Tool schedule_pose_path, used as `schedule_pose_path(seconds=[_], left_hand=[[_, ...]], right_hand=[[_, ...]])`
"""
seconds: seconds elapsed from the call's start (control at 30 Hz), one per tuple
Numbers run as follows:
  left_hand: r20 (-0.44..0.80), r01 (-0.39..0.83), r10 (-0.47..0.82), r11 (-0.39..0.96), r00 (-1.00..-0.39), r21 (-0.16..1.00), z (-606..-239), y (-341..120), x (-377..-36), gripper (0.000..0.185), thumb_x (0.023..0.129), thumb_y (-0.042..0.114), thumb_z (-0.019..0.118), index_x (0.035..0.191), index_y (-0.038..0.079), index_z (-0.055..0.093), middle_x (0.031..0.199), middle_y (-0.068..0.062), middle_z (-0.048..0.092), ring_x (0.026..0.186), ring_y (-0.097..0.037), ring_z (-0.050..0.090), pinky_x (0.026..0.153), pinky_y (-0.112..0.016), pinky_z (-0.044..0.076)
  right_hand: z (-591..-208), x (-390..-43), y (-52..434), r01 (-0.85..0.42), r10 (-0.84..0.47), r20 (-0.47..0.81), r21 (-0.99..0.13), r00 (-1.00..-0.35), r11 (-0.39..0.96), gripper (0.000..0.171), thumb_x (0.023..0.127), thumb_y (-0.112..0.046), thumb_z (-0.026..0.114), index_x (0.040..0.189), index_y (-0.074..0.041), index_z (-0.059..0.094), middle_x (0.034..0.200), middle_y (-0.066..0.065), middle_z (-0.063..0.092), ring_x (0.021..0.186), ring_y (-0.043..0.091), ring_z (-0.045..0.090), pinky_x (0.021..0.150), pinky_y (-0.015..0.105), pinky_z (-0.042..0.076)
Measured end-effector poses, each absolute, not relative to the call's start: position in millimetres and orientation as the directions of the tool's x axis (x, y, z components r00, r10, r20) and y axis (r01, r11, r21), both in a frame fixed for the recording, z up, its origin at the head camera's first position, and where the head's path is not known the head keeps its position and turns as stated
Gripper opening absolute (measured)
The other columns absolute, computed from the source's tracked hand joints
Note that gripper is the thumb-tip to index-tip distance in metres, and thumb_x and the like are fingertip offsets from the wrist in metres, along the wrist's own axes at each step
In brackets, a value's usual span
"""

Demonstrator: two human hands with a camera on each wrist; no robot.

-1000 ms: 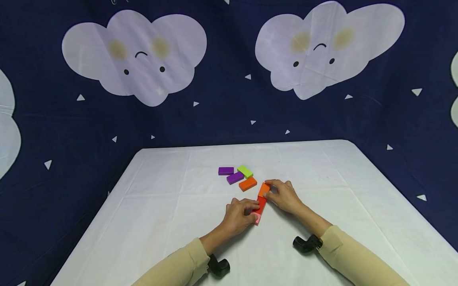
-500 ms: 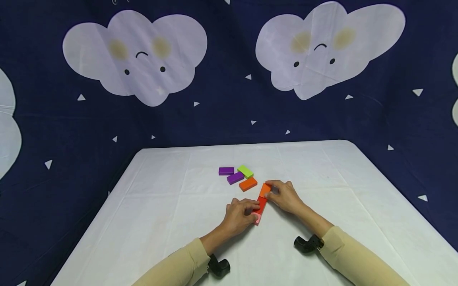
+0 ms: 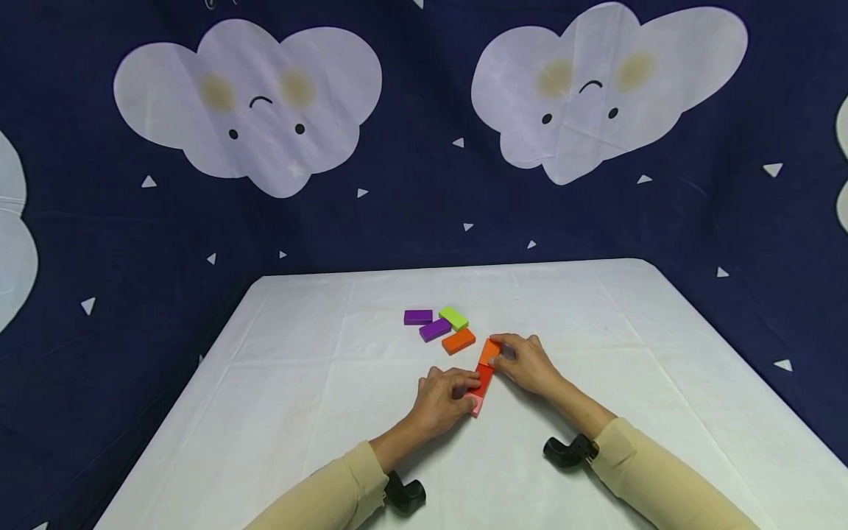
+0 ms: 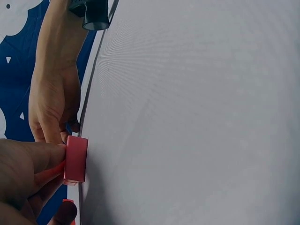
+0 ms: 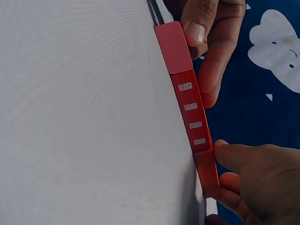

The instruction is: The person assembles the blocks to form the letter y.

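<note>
Three blocks form a slanted row on the white table: a pink block [image 3: 473, 404] nearest, a red block [image 3: 484, 380] in the middle and an orange block [image 3: 489, 352] at the far end. My left hand [image 3: 440, 397] grips the near part of the row, thumb on the pink block and fingertips by the red one. With thumb and index finger, my right hand [image 3: 526, 362] pinches the orange block at its right side and far end. From the right wrist view, the red block [image 5: 191, 112] shows white marks on its side and meets both neighbours end to end.
Beyond the row lie a second orange block [image 3: 458, 341], a green block [image 3: 453, 318] and two purple blocks [image 3: 418, 317]. The white table [image 3: 298, 412] ends at a dark blue cloth [image 3: 411, 243] with clouds. Black wrist mounts [image 3: 405, 495] hang under both sleeves.
</note>
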State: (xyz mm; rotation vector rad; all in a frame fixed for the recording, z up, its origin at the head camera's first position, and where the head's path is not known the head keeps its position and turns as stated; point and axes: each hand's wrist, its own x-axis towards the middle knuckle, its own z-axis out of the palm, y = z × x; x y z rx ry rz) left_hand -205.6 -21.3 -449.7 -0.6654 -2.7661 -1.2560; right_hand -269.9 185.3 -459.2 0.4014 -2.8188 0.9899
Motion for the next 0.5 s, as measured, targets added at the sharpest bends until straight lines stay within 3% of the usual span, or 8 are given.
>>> schedule_pose_path(seconds=[0.5], left_hand=[[0.215,0.415,0.374,0.614,-0.902,0.672,-448.9,-20.7,-206.3,0.026,0.081,0.015,0.069,0.106,0.014,0.073,0.118,0.005,0.068,0.089,-0.011,0.044,0.075,-0.028,0.023]], right_hand=[[-459.6,-270.6,185.8,-0.261,-0.169,0.203,-0.632,-0.965,0.73,0.049,0.08,-0.025,0.071,0.126,-0.013,0.06,0.123,0.013,0.063,0.082,0.022,0.043,0.066,0.028,0.033]])
